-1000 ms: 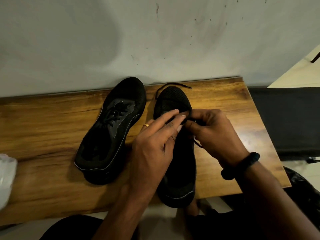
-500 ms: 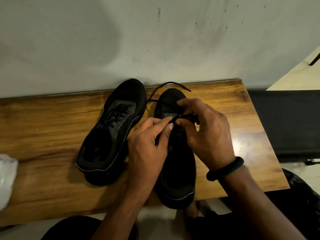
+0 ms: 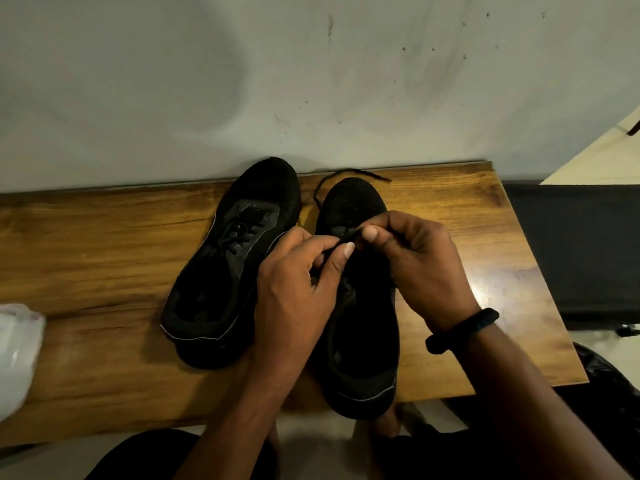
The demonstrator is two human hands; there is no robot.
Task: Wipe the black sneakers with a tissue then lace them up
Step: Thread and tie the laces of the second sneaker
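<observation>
Two black sneakers stand on a wooden bench (image 3: 104, 258), toes toward the wall. The left sneaker (image 3: 235, 258) is laced and lies untouched. Over the right sneaker (image 3: 356, 202), my left hand (image 3: 298, 292) and my right hand (image 3: 419, 268) meet above its eyelets. Each pinches the black lace (image 3: 346, 237) between thumb and fingers. A loose end of the lace (image 3: 353, 173) curls past the toe onto the wood. My hands hide the sneaker's tongue and most eyelets.
A crumpled white tissue or plastic bag (image 3: 17, 355) lies at the bench's left edge. The grey wall (image 3: 311, 81) stands right behind the toes. A black surface (image 3: 581, 251) adjoins the bench on the right. My knees sit below the front edge.
My left hand's fingers have curled from outstretched into a pinch on the lace. My right hand has shifted up toward the toe, and the loose lace end has moved slightly.
</observation>
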